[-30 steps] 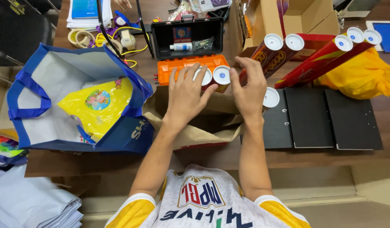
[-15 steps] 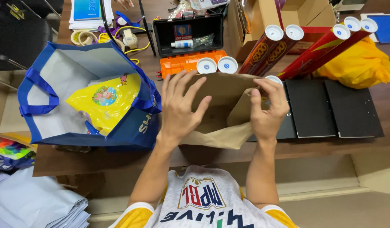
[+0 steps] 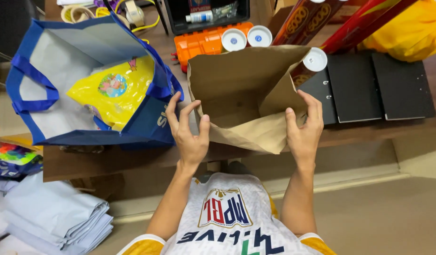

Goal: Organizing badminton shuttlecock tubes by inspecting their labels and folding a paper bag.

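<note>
A brown paper bag (image 3: 241,94) lies on the wooden table (image 3: 109,160) with its mouth spread wide toward me. My left hand (image 3: 187,132) is at the bag's left edge, fingers apart, the thumb touching the paper. My right hand (image 3: 303,132) is on the bag's right side, its fingers curled over the folded side panel. Nothing shows inside the bag. A red tube with a white cap (image 3: 314,60) rests against the bag's far right corner.
A blue tote bag (image 3: 48,75) with a yellow packet (image 3: 111,89) inside stands to the left. Behind are an orange case (image 3: 199,42), two white caps (image 3: 246,38), red tubes (image 3: 303,19), black folders (image 3: 374,85) and a yellow sack (image 3: 411,28). Folded pale sheets (image 3: 52,212) lie below left.
The flattened paper bag has been pulled open. My left hand slid off its top to the left edge, and my right hand shifted down along the right side.
</note>
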